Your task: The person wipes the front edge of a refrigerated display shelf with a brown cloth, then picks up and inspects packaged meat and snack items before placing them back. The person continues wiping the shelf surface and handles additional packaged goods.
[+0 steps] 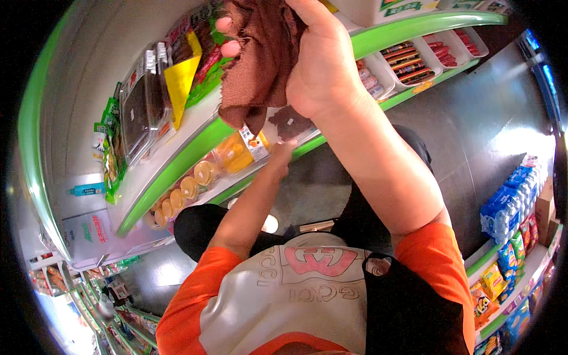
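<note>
My right hand (321, 57) is raised at the top of the view and grips a bunched brown cloth (262, 66). Two of its fingertips show at the cloth's left edge. Below the cloth's hanging end, my left hand (284, 153) reaches to the lower shelf, beside a clear pack of dark food (290, 124); its fingers are mostly hidden, and whether it holds the pack cannot be told. Left of that hand lies a clear box of yellow food (235, 153) with a label.
A green-edged shelf (177, 177) crosses in front, bearing clear boxes (146, 106), a yellow card (182, 84) and green snack packs (111, 151). Round-lidded tubs (191, 187) and white bins of wrapped sausages (408, 62) stand lower. Bottled water packs (510, 199) are at right.
</note>
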